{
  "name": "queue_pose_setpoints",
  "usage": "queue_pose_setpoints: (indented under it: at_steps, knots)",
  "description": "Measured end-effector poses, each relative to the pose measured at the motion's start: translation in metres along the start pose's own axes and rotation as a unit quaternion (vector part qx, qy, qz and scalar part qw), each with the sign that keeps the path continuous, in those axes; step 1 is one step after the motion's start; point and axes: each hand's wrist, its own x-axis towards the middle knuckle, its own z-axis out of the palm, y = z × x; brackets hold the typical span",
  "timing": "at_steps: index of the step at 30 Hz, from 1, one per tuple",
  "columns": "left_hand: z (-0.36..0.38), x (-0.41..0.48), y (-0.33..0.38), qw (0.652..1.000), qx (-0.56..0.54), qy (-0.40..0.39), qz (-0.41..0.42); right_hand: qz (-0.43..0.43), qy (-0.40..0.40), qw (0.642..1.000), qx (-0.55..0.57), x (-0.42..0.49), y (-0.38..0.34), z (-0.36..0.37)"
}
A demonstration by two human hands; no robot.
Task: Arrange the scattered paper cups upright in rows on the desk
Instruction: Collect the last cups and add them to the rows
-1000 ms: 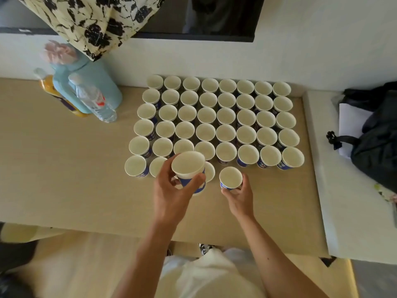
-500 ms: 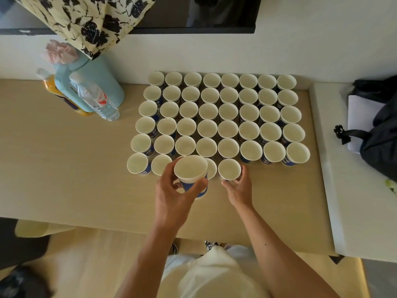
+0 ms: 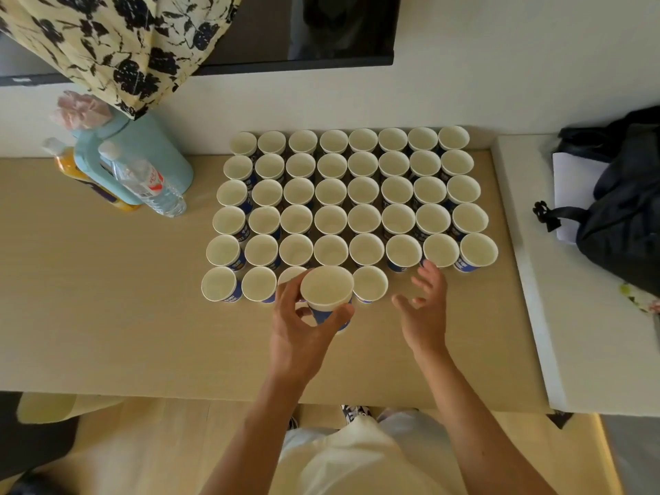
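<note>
Several rows of upright white paper cups with blue print (image 3: 364, 219) stand in a block on the beige desk (image 3: 107, 298). The nearest row is short; its rightmost cup (image 3: 370, 283) stands free. My left hand (image 3: 301, 328) grips a stack of cups (image 3: 326, 292) just above that front row, hiding part of the cup behind it. My right hand (image 3: 425, 309) hovers with fingers spread to the right of the front row, holding nothing.
A light blue jug (image 3: 143, 151), a clear water bottle (image 3: 150, 187) and an orange bottle (image 3: 66, 166) stand at the back left. A black bag (image 3: 621, 209) lies on the white side surface (image 3: 578, 337) at the right. A floral cloth (image 3: 118, 41) hangs above.
My right hand has let go of the cup it set at the end of the front row and moved away to the right. My left hand keeps hold of the stack.
</note>
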Motion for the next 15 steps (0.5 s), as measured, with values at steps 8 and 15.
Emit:
queue_pose_setpoints:
  at_steps: [8, 15]
  knots:
    - [0.032, 0.001, 0.005, 0.998, 0.023, -0.055, 0.002, -0.042, -0.376, 0.925, -0.025, 0.002, -0.062, -0.03]
    - [0.036, -0.001, 0.006, 0.99, 0.037, -0.135, 0.027, -0.054, -0.3, 0.952, -0.007, -0.005, -0.042, -0.038]
